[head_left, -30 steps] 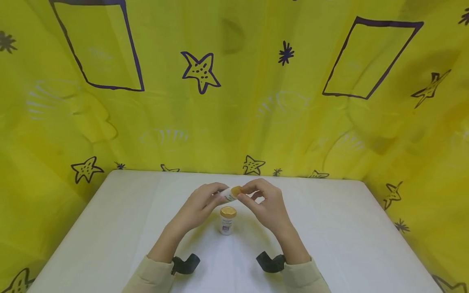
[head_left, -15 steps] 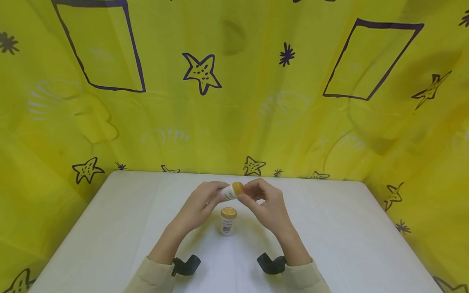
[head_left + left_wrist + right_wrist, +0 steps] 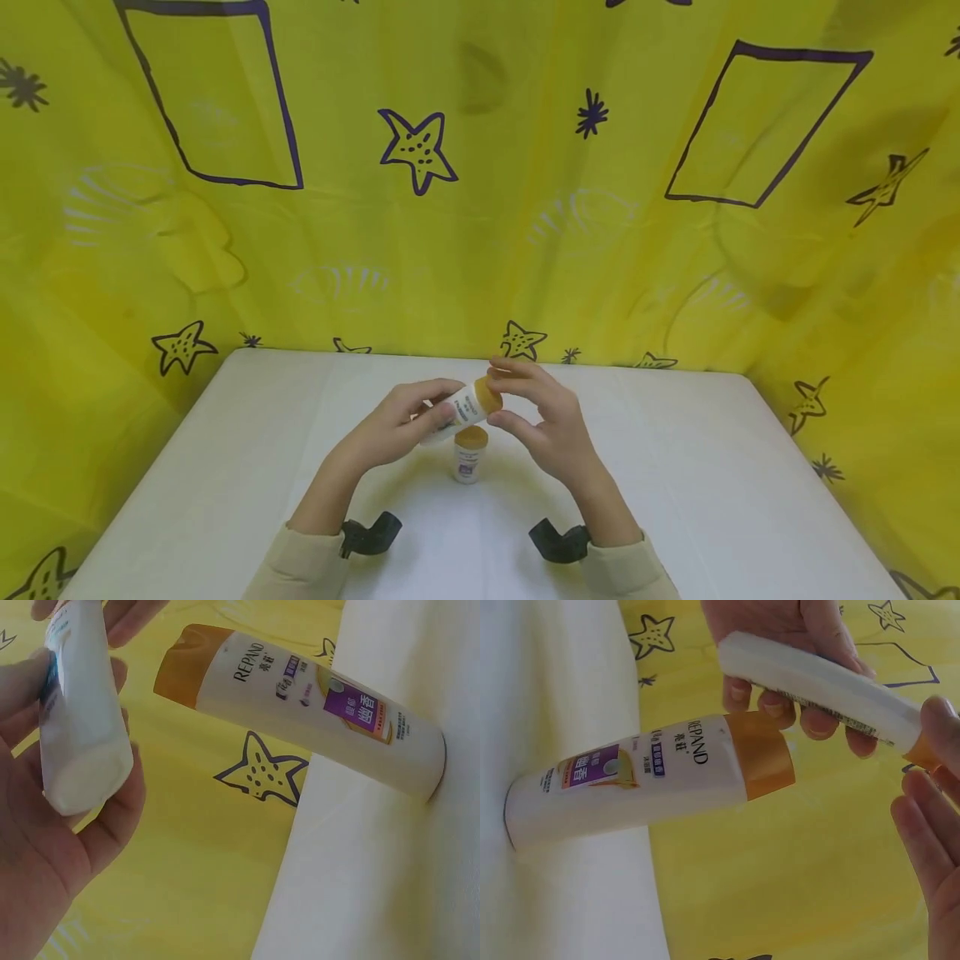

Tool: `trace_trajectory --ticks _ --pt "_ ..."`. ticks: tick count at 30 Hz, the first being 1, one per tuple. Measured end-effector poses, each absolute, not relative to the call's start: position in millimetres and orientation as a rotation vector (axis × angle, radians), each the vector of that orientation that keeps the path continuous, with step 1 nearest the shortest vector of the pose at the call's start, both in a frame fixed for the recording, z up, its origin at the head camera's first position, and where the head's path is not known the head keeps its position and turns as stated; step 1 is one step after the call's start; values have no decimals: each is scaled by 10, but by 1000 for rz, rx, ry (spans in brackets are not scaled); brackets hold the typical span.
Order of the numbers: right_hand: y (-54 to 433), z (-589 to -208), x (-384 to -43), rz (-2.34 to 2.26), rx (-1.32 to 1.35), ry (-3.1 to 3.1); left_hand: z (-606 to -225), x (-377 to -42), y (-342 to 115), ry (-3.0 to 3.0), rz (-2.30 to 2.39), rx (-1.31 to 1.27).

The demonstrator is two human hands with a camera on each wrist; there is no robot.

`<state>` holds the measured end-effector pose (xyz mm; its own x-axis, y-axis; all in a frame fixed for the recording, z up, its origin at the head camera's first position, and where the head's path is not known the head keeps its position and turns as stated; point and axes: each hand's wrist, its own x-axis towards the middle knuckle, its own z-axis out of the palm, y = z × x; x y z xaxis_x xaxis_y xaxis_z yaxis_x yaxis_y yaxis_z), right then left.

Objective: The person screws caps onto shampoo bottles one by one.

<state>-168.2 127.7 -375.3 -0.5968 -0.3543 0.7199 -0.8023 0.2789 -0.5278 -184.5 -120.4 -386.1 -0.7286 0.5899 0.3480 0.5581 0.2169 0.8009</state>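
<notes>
My left hand holds a white bottle with an orange-gold cap, tilted in the air with the cap toward the right. In the right wrist view, the left fingers curl along the bottle's printed back. My right hand is at the cap, its fingers loosely spread and the thumb near the cap's side. A second white bottle, marked REPAND with a purple label and an orange-gold cap, stands upright on the table below the hands. The head view hides its top edge partly behind the held bottle.
A white table spreads under both hands. Behind and beside it hangs a yellow curtain with drawn stars and frames. Black wrist mounts sit on both forearms, close above the table.
The held bottle has come lower and nearer, showing more of its body, and now overlaps the standing bottle. My right fingers have spread from their tighter hold at the cap.
</notes>
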Motion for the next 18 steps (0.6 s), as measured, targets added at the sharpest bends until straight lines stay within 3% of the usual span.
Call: trace_trajectory --ticks 18 --pt "1285 -3692 -1661 1321 1269 -1933 -3802 -1753 -1179 1986 1631 1212"
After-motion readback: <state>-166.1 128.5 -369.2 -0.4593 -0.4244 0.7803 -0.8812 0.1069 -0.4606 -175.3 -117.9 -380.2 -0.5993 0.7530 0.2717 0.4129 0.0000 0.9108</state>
